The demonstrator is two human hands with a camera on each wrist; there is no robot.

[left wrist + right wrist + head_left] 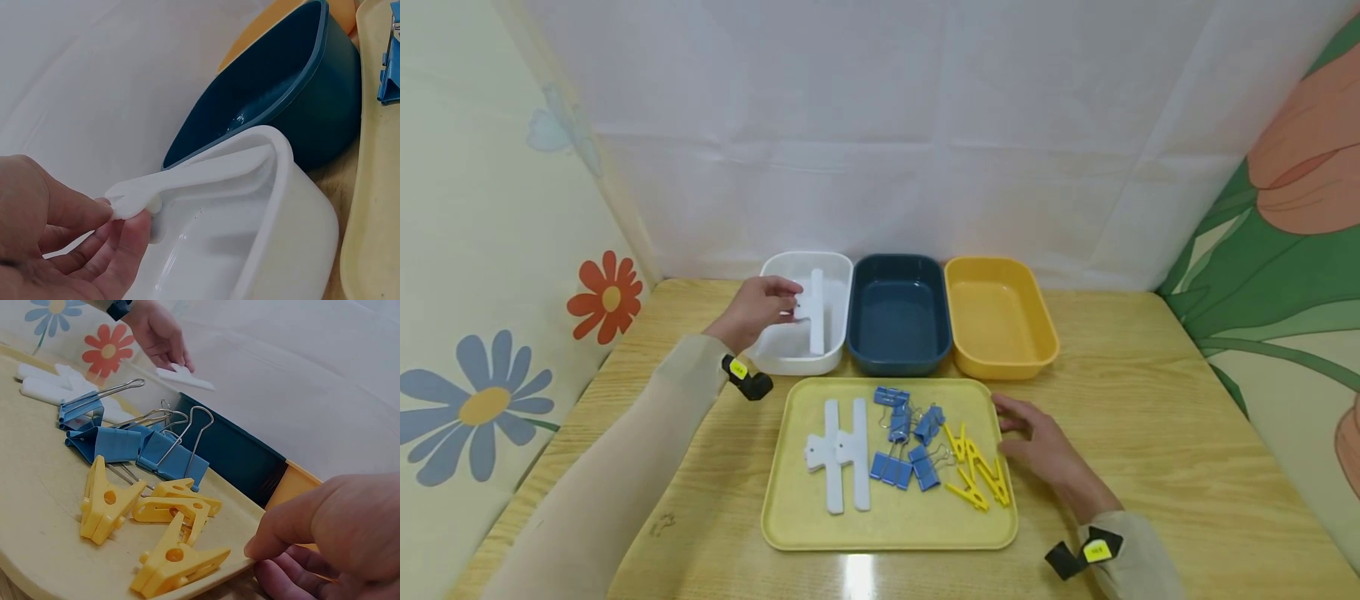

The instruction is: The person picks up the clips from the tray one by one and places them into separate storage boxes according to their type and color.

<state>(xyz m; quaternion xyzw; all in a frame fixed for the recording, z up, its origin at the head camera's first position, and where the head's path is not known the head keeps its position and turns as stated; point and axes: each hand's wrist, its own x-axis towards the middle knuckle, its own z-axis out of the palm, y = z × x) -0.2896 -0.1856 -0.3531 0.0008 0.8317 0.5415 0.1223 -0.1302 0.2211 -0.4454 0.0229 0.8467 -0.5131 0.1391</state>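
My left hand (758, 310) pinches a white bag clip (817, 312) by its handle. That clip hangs over the white bin (792, 364), and in the left wrist view its long bar lies along the bin's inner side. My right hand (1036, 442) holds the right rim of the pale yellow tray (891, 533), one fingertip at the rim and other fingers curled below. On the tray are two more white bag clips (834, 492), several blue binder clips (891, 471) and several yellow clothespins (178, 559), which lie nearest the right hand.
A dark blue bin (898, 312) and a yellow bin (1000, 321) stand in a row to the right of the white one, behind the tray. All rest on a wooden table (1127, 367). A white curtain (880, 125) hangs behind the bins.
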